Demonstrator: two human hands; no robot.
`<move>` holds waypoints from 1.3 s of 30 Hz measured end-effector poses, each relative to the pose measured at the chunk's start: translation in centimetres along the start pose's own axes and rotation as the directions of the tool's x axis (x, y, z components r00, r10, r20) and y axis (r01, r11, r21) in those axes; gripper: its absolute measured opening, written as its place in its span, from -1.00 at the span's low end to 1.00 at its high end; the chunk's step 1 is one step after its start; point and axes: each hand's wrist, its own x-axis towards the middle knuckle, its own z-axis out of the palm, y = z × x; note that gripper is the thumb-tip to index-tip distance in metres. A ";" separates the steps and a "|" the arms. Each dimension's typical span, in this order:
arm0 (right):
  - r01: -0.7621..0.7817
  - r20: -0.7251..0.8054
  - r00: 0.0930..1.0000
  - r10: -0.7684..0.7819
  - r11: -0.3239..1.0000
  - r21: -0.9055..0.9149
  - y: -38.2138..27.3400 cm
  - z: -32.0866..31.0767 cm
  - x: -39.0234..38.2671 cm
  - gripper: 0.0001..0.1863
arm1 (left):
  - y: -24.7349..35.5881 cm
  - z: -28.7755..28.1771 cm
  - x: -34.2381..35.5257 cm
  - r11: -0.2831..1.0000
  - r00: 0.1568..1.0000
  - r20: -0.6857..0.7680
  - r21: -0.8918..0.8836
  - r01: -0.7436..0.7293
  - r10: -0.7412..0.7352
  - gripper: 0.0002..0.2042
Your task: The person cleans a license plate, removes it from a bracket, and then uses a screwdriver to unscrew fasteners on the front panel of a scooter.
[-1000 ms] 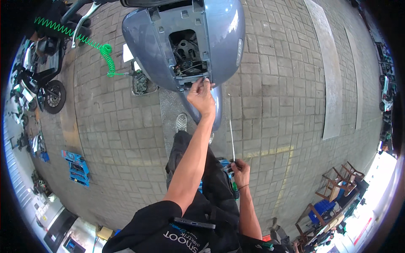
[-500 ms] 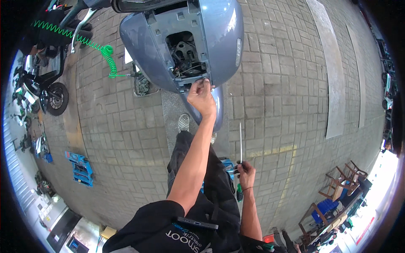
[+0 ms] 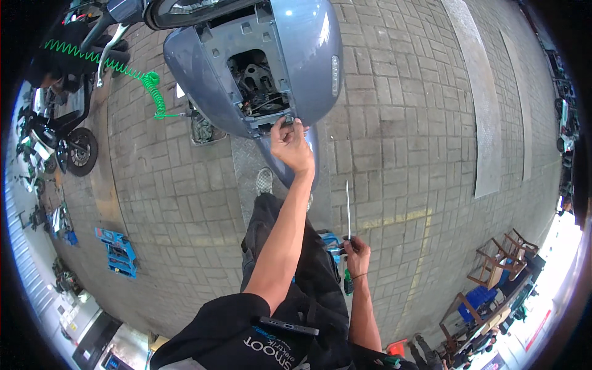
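Note:
A blue-grey scooter body (image 3: 311, 58) stands in front of me, with an open hatch (image 3: 262, 92) showing mechanical parts and cables inside. At the hatch's near edge, my left hand (image 3: 293, 148) has its thumb and fingers bent together. What they pinch, if anything, is too small to make out. Low on the right, beside my leg, my right hand (image 3: 357, 254) is closed around a screwdriver (image 3: 348, 213). Its long thin shaft points away from me, and its green and black handle shows below the fingers.
A green coiled hose (image 3: 151, 80) runs to a parts tray (image 3: 203, 131) left of the scooter. Blue tool trays (image 3: 117, 253) stand at the left; another blue item (image 3: 331, 242) is by my right leg. Wooden chairs (image 3: 496, 265) are at the right, a motorcycle (image 3: 77, 148) at the far left.
The scooter sits a little further left in view. My left hand has drawn slightly back from the hatch edge, its thumb and fingers a bit wider. My right hand still holds the screwdriver.

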 end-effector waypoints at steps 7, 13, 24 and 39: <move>0.035 0.000 0.999 -0.035 0.999 -0.001 1.4 -0.8 0.3 -0.79 | -0.1 0.0 0.5 1.000 0.999 -0.047 -0.007 -0.007 0.007 -0.73; 0.008 -0.008 1.000 -0.008 1.000 -0.014 1.9 -1.0 0.2 -0.79 | 0.2 0.4 0.4 1.000 0.998 -0.060 -0.005 0.021 -0.021 -0.74; -0.012 0.006 1.000 0.013 1.000 -0.018 2.2 -0.5 0.4 -0.76 | -0.1 -0.5 0.4 0.997 0.998 0.020 0.039 -0.065 0.064 -0.77; 0.005 0.013 1.000 -0.004 0.998 -0.067 2.0 -0.3 0.4 -0.78 | 0.7 -2.2 2.0 0.985 0.985 0.149 -0.134 0.111 -0.091 -0.94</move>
